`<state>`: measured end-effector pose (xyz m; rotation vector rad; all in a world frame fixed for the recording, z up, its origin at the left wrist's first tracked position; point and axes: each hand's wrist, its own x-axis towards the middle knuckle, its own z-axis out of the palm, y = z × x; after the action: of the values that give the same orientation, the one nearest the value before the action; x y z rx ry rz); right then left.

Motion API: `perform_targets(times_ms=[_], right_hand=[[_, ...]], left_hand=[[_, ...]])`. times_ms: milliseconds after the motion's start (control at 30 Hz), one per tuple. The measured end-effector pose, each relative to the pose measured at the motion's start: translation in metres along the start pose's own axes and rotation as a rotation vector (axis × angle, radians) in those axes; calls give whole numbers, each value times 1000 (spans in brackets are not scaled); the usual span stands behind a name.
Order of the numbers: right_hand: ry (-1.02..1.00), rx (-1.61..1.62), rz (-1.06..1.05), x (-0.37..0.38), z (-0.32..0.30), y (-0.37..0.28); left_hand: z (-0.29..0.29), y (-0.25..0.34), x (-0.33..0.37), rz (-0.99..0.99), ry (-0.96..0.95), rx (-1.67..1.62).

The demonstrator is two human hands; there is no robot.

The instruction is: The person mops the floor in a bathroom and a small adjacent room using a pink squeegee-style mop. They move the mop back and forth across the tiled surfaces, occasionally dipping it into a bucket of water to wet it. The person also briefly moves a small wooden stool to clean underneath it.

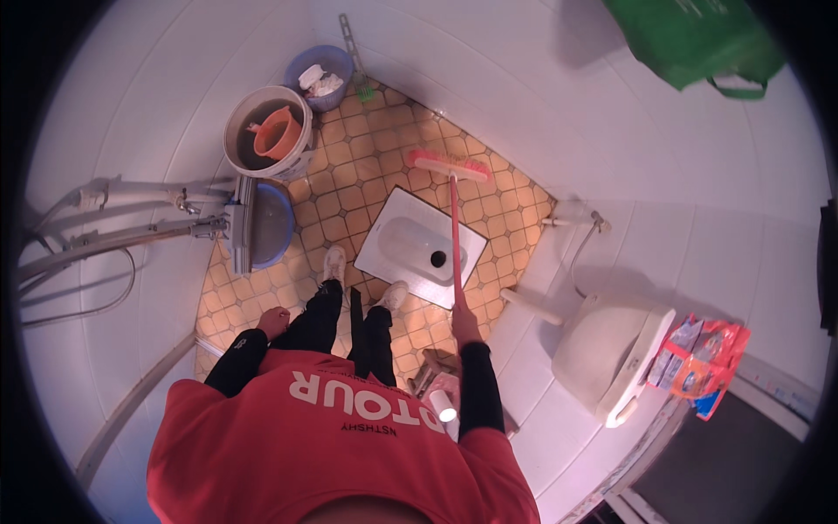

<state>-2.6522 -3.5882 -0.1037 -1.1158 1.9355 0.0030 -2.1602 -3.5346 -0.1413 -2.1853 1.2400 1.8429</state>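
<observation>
My right hand (465,323) is wrapped round the upper part of the red handle of a push broom (456,236). The handle runs away from me across the right part of a white squat toilet (381,242) set in the floor. Beyond it, the broom's wide pink-and-white head sits on the tan tiled floor (349,157), near the far wall. At my left side hangs my left hand (275,323), its fingers curled, with nothing visible in it. My feet stand at the near-left edge of the toilet.
Far left are a white bucket (232,131) holding an orange dipper (281,134), blue basins (278,229) and a green-ended brush (363,90). Grey pipes (131,229) cross the left wall. On the right, a cistern (602,349) and red packet (711,349); above, a green bag (698,39).
</observation>
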Motion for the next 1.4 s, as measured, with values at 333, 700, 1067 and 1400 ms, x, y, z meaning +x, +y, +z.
perform_targets(times_ms=[333,700,1067,1400], right_hand=[[-174,32,93,-143,63,64],[113,277,17,-112,3,53],[246,-104,185,25,-51,113],[112,93,334,-212,5,175]], left_hand=[[-10,15,15,-146,-61,-106],[6,84,20,-23,-133,-37],[16,89,3,-77,-118,208],[83,121,15,-32,-301,99]])
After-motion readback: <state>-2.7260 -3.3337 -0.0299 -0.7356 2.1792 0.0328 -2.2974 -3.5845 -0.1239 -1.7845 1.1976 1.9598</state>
